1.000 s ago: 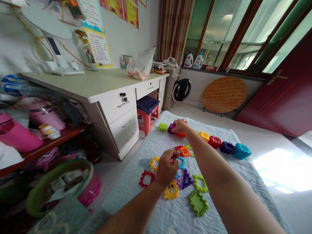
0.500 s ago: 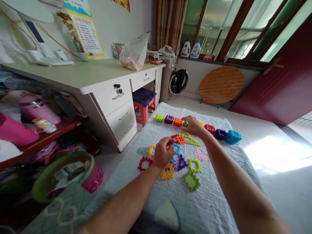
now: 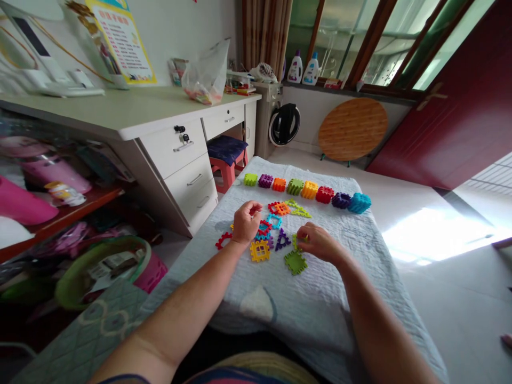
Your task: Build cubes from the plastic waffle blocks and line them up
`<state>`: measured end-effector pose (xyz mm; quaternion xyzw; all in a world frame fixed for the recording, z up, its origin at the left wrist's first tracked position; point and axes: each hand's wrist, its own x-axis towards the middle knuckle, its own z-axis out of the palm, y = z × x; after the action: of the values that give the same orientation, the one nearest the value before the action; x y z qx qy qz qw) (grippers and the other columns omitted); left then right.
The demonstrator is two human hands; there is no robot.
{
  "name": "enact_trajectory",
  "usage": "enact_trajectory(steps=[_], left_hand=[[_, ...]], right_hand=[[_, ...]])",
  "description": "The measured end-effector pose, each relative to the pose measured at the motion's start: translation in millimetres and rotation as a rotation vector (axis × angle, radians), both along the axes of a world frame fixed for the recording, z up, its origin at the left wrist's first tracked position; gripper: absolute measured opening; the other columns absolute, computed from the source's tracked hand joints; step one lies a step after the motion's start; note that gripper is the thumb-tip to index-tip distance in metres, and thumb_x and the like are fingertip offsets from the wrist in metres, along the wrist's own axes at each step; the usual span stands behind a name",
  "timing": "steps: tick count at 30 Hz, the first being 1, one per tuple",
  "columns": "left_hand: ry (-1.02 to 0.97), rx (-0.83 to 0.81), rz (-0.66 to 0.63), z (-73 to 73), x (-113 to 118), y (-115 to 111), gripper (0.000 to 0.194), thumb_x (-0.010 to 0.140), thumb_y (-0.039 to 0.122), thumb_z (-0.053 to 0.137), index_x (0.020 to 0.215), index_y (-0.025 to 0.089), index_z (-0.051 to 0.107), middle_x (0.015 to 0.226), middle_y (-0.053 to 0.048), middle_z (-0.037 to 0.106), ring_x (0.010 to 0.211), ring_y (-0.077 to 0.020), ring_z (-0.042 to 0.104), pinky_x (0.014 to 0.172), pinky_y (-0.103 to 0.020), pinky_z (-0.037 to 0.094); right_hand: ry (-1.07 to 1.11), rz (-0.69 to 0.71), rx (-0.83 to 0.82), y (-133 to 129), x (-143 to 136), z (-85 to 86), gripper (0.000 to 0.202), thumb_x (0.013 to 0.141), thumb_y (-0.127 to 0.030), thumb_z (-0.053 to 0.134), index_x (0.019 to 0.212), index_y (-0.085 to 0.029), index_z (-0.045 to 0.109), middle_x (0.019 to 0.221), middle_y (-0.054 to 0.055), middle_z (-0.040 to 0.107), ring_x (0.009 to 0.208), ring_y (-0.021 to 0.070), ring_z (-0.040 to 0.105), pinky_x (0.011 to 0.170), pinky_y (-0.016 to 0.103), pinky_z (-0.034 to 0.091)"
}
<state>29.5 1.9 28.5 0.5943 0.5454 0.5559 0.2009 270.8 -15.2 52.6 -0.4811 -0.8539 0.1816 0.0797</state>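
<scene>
My left hand (image 3: 247, 223) is closed in a loose fist over the left of the scattered interlocking plastic pieces, with nothing showing in it. My right hand (image 3: 319, 242) has its fingers closed at a light green square frame (image 3: 296, 242), partly hidden beneath them. A solid green square piece (image 3: 296, 263) lies just in front. Between the hands are a purple triangle (image 3: 282, 240), a yellow window piece (image 3: 260, 250) and a blue frame (image 3: 274, 222). Farther back lie an orange window piece (image 3: 282, 208) and light green triangles (image 3: 298, 209). A red frame (image 3: 222, 241) is left of my left hand.
Across the far side of the cloth-covered surface (image 3: 320, 298) runs a row of coloured blocks, from light green (image 3: 250, 180) through green (image 3: 295, 186) to teal (image 3: 360, 202). A desk (image 3: 176, 176) stands to the left, a stool (image 3: 227, 154) beside it.
My right hand has left the green block in the row and come back toward me to the light green square frame. My left hand stays a fist over the pieces. The view has shifted.
</scene>
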Motion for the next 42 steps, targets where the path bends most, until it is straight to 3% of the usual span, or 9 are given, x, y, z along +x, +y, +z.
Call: enact_trajectory(steps=[6, 11, 16, 20, 24, 27, 33, 38, 42], left_hand=[[-0.137, 0.025, 0.100, 0.2, -15.6, 9.9, 0.018, 0.073, 0.012, 0.050, 0.085, 0.016, 0.063, 0.081, -0.002, 0.069, 0.077, -0.0155, 0.065, 0.075, -0.027, 0.052], [-0.215, 0.016, 0.152, -0.8, -22.7, 13.1, 0.017, 0.073, 0.015, 0.052, 0.086, 0.016, 0.064, 0.080, -0.001, 0.069, 0.077, -0.0152, 0.065, 0.076, -0.027, 0.051], [-0.131, -0.033, 0.079, 1.4, -18.8, 9.5, 0.018, 0.074, 0.014, 0.052, 0.088, 0.016, 0.064, 0.084, -0.002, 0.069, 0.080, -0.0156, 0.064, 0.076, -0.028, 0.051], [0.118, -0.080, -0.110, -1.0, -16.4, 8.3, 0.019, 0.075, 0.016, 0.056, 0.091, 0.018, 0.065, 0.094, -0.005, 0.068, 0.087, -0.0175, 0.063, 0.081, -0.031, 0.051], [0.460, -0.077, -0.281, -5.7, -11.3, 5.1, 0.013, 0.075, 0.019, 0.061, 0.087, 0.020, 0.068, 0.094, -0.005, 0.068, 0.093, -0.0205, 0.061, 0.091, -0.035, 0.047], [0.567, -0.076, -0.317, -7.7, -7.2, 2.6, 0.011, 0.078, 0.020, 0.059, 0.084, 0.021, 0.068, 0.090, -0.005, 0.068, 0.089, -0.0208, 0.061, 0.087, -0.035, 0.048], [0.578, -0.063, -0.322, -6.0, -5.8, 1.3, 0.014, 0.077, 0.019, 0.060, 0.088, 0.020, 0.068, 0.089, -0.006, 0.066, 0.089, -0.0217, 0.060, 0.084, -0.034, 0.047], [0.523, -0.024, -0.326, -2.3, -3.6, -0.6, 0.012, 0.074, 0.016, 0.062, 0.084, 0.021, 0.067, 0.083, -0.003, 0.064, 0.083, -0.0200, 0.059, 0.080, -0.032, 0.047], [0.448, 0.018, -0.282, -2.0, -1.9, 0.2, 0.009, 0.078, 0.019, 0.060, 0.085, 0.020, 0.066, 0.082, -0.003, 0.063, 0.077, -0.0181, 0.058, 0.076, -0.031, 0.048]], right_hand=[[0.012, -0.090, 0.059, 0.7, 6.5, -8.1, 0.015, 0.073, -0.008, 0.050, 0.079, -0.018, 0.060, 0.082, 0.003, 0.056, 0.075, 0.0146, 0.053, 0.073, 0.027, 0.040], [0.083, 0.137, -0.057, -21.1, 0.1, 10.7, 0.026, 0.071, -0.021, 0.066, 0.097, -0.020, 0.062, 0.097, 0.005, 0.056, 0.084, 0.0164, 0.055, 0.080, 0.030, 0.044], [0.027, 0.226, -0.156, -38.6, -10.7, 17.1, 0.042, 0.065, -0.021, 0.072, 0.105, -0.022, 0.060, 0.105, 0.007, 0.055, 0.092, 0.0197, 0.055, 0.085, 0.033, 0.046], [0.022, 0.185, -0.098, -35.7, -9.0, 11.9, 0.042, 0.064, -0.020, 0.071, 0.104, -0.020, 0.058, 0.107, 0.008, 0.055, 0.095, 0.0210, 0.055, 0.086, 0.034, 0.045], [0.082, 0.092, -0.031, -22.0, 0.5, 7.7, 0.023, 0.068, -0.015, 0.064, 0.090, -0.020, 0.058, 0.090, 0.003, 0.058, 0.081, 0.0162, 0.053, 0.075, 0.029, 0.042], [0.213, -0.012, -0.113, -8.4, 11.0, 1.5, 0.009, 0.073, -0.016, 0.056, 0.081, -0.020, 0.058, 0.074, -0.001, 0.056, 0.067, 0.0124, 0.049, 0.064, 0.025, 0.039], [0.665, -0.413, -0.167, 19.2, 36.2, -23.9, 0.025, 0.074, -0.039, 0.054, 0.086, -0.017, 0.060, 0.064, -0.002, 0.054, 0.054, 0.0112, 0.044, 0.052, 0.025, 0.035], [0.543, -0.657, 0.049, 30.0, 51.4, -35.1, 0.027, 0.072, -0.038, 0.053, 0.083, -0.016, 0.064, 0.060, 0.000, 0.055, 0.055, 0.0147, 0.047, 0.054, 0.028, 0.037], [0.408, -0.706, 0.199, 27.8, 53.8, -31.6, 0.027, 0.076, -0.030, 0.049, 0.091, -0.016, 0.066, 0.078, 0.006, 0.065, 0.069, 0.0188, 0.056, 0.068, 0.032, 0.045]])
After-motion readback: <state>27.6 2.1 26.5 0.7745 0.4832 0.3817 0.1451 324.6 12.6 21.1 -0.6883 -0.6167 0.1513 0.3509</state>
